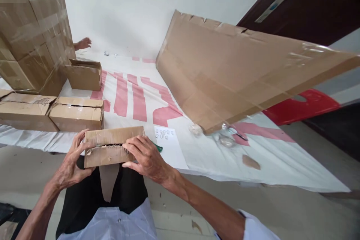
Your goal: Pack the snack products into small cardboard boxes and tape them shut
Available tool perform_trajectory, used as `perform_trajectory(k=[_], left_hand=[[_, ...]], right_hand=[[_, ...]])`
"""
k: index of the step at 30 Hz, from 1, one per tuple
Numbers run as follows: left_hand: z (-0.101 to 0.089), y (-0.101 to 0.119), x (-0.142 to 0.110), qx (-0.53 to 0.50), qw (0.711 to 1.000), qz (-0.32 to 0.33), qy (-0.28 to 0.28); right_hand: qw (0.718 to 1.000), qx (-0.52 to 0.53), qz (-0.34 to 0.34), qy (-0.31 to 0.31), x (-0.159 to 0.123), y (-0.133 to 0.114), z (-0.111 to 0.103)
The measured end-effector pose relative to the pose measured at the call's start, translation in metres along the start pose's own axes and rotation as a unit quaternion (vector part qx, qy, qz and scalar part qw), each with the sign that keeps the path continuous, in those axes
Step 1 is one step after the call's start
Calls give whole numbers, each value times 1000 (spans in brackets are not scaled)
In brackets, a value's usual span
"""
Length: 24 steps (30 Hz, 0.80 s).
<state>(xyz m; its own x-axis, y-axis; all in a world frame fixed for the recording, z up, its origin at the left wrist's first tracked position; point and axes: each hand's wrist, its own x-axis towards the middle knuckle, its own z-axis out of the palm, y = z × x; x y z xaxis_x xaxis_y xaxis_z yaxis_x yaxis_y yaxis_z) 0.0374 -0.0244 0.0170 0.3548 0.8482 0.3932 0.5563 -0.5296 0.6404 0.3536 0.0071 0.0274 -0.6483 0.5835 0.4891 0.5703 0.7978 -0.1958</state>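
A small cardboard box [112, 156] sits between my hands at the table's front edge, above my lap. Its top seam is torn and ragged, with a dark gap between the flaps. My left hand [73, 157] grips the left end, fingers at the far corner and thumb low in front. At the right end, my right hand [144, 153] is closed on the box, its fingertips at the seam and its thumb along the lower edge. Beside my right hand lies a white paper [170, 150] with small drawn shapes, and a green object [158, 147] partly hidden by that hand.
Closed cardboard boxes [75, 118] line the left front edge. Behind them are an open box [84, 76] and a tall taped stack [36, 41], with another person's hand [83, 43] beyond. A large cardboard sheet [230, 71] leans at right, near scissors [234, 131] and a red chair [303, 107].
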Motion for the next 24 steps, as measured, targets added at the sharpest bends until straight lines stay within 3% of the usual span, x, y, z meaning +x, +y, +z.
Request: perform_trajectory(k=[2,5,7,10,14,18,22,24], left_hand=[[-1,-2,1,3,1000,7,-6],[-3,-6,1,2,1000,10,1],[-5,-6,2,4,1000,11,6],[-9,0,2,8,1000,0,4],[-17,12,-2,1,1000,-20,-3],[-24,17,-7,5,999,-30,-11],[-28,13,-8,21,1000,-13,-9],[-27,8,-8,29,1000,-5,-2]], right_hand=[[998,10,32,50,-4,12,-5],[984,-34,156,83,-19,35,-5],[971,-93,220,20,-34,49,4],[951,-155,246,-108,-55,65,31],[926,-187,271,-183,-63,76,65],[932,-193,258,-166,-59,78,76],[928,-179,290,-152,-56,77,72],[937,-141,306,-93,-55,79,64]])
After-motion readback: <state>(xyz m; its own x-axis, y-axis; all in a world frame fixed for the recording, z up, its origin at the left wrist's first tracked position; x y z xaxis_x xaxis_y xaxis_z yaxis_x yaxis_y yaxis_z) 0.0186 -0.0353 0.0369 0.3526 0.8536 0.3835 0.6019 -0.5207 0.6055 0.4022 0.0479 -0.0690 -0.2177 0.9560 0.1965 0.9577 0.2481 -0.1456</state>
